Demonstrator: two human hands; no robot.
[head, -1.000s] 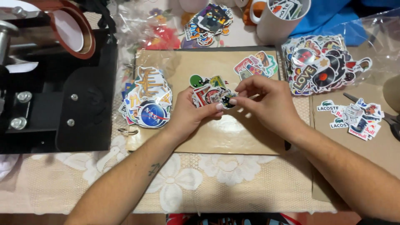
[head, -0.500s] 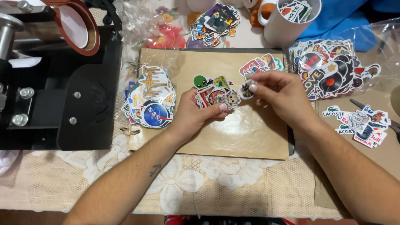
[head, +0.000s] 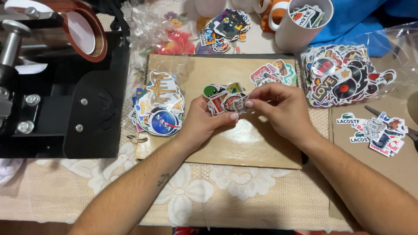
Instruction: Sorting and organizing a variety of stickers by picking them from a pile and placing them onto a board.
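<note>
Pinching one small round sticker [head: 239, 105], your left hand [head: 204, 122] and right hand [head: 281, 109] meet fingertips above the brown board [head: 244, 139], sticker pile [head: 159, 106] left.

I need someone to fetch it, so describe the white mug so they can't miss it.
Start at the brown board in the middle of the table, then look past its far right corner. The white mug stands there beside blue cloth, the only cup with stickers inside.

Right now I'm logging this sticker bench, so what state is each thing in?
Left hand: grip shut on small fanned stack of stickers.
Right hand: fingertips pinching a small round sticker.
Black heat press: open, round pad raised.
White mug: upright, stickers inside.
Brown cardboard sheet: flat.
</note>
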